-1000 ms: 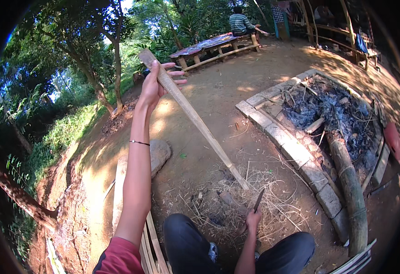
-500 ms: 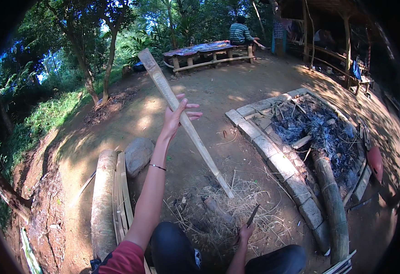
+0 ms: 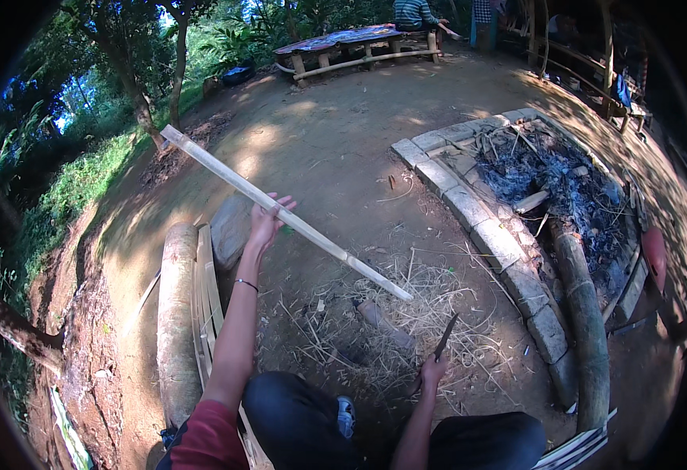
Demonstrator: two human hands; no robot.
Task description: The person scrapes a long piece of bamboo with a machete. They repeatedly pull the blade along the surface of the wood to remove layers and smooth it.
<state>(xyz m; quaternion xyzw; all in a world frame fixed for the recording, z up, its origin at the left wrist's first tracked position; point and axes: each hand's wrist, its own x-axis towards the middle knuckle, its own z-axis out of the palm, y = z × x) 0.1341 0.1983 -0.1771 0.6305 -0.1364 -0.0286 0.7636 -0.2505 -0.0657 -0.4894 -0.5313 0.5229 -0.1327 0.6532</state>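
My left hand (image 3: 263, 224) holds a long split bamboo strip (image 3: 312, 235) partway along, with some fingers stretched out past its edge. The strip slants from its raised far-left end down to the right, its lower tip above a patch of pale shavings (image 3: 469, 345) on the ground. In my right hand (image 3: 433, 371), low between my knees, is a knife (image 3: 447, 335) with its dark blade pointing up and away. Blade and strip are apart. A short piece of wood (image 3: 382, 321) lies among the shavings.
Left of me lie a thick log (image 3: 177, 313), several bamboo strips (image 3: 207, 290) and a boulder (image 3: 230, 227). To the right, a brick border (image 3: 484, 235) surrounds ashes (image 3: 570, 196), with a bamboo pole (image 3: 582, 313) across it. A person (image 3: 415, 14) sits on a far bench (image 3: 343, 41).
My left hand has moved lower and left, and the bamboo strip has tilted to a flatter slant. The view has dipped. My right hand still grips the knife.
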